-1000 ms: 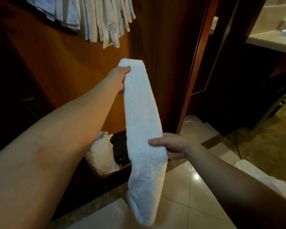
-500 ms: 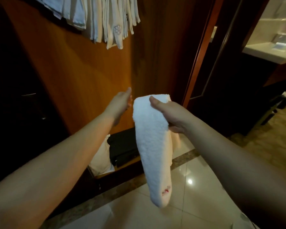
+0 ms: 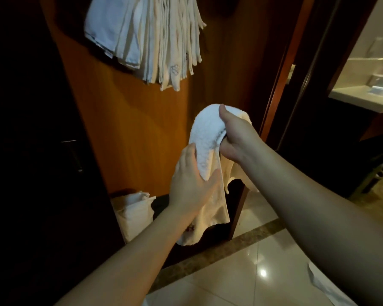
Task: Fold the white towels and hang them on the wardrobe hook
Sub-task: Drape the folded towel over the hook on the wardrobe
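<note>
Before the orange-brown wardrobe panel, the folded white towel hung in mid-air, its loose ends trailing toward the dark low shelf. Open floor tile lay below and to the right; a dark door edge stood close on the right. Hung towels crowded the panel overhead, well apart from the held one. Right hand, raised with thumb on top, gripped the towel's fold. Left hand, fingers straight and spread, pressed flat against the hanging part. A cream bag sat lower left.
</note>
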Tool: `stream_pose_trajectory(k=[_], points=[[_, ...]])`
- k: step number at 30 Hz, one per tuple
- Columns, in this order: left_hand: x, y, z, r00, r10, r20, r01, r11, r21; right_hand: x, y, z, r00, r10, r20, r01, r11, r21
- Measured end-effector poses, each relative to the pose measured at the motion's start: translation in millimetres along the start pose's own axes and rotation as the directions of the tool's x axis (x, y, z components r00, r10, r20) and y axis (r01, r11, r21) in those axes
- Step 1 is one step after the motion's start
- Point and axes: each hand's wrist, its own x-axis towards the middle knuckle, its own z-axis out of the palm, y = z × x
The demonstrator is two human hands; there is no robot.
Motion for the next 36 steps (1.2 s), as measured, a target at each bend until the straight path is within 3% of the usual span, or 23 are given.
stream_pose_trajectory(k=[5,10,14,19,28,33,36], points=[[25.4,-14.5,-11.5,0.997,-0.069,-0.04,0.07,0.997,0.025,4.8,-11.7,15.6,0.991,-0.135,0.022,0.136,0.991,-0.018],[46.7,-45.8,-25.2,0.997,-0.017,-0.076,0.029,0.987,0.157,1.0,-31.1,14.6,0.915,-0.399,-0.064,0.349,0.861,-0.37],[61.8,-73.9,-40.4,0.995,0.015,-0.098,0.021,0.935,0.354,4.1,-47.7,3.8,0.852,-0.518,-0.077,0.432,0.779,-0.455],[57.7,-98.4,-42.1,0.992,-0.125,0.006,0.117,0.945,0.305,24.6,-55.7,-9.3,0.876,-0.459,-0.149,0.399,0.863,-0.31],[50.1,-127.8,-75.0,0.984,-0.179,-0.017,0.171,0.905,0.391,40.0,-63.5,-28.6,0.92,-0.27,-0.282,0.279,0.96,-0.011],[48.1,-121.0,-113.1,0.944,-0.33,0.009,0.329,0.938,-0.106,36.8,-71.8,-33.2,0.923,-0.197,-0.33,0.264,0.949,0.172],[51.4,-104.1,-155.3,0.952,-0.261,-0.157,0.154,0.857,-0.491,39.2,-78.7,-35.2,0.926,-0.19,-0.327,0.277,0.93,0.243]])
